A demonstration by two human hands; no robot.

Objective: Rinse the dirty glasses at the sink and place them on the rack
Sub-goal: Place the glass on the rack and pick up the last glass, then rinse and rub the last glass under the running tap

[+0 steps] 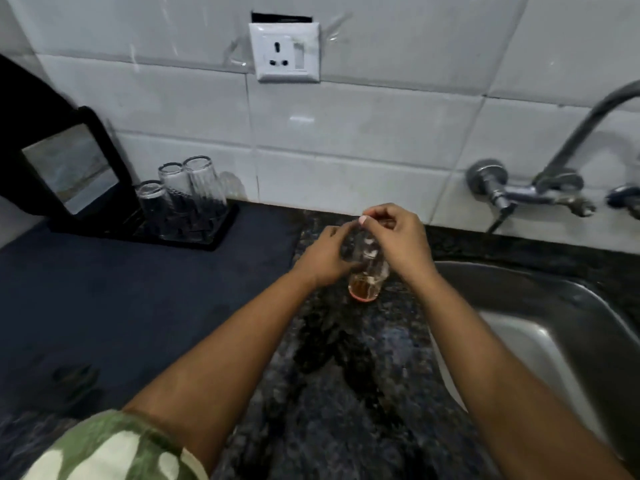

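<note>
Right now the sink (540, 327) lies just right of the tabletop (339, 375), where a dirty glass (365, 271) with brown dregs stands. Left hand (323, 256) curls round its side; right hand (398, 237) pinches its rim. Best keep it upright until over the basin. Rack (194, 233) with upturned glasses (187, 192) waits far left, the way unobstructed.

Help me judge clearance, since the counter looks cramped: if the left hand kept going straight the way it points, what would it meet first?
The left hand points up and right, straight at the dirty glass it already holds. Past that sits the right hand, then probably the tiled wall; depth is unclear.
</note>
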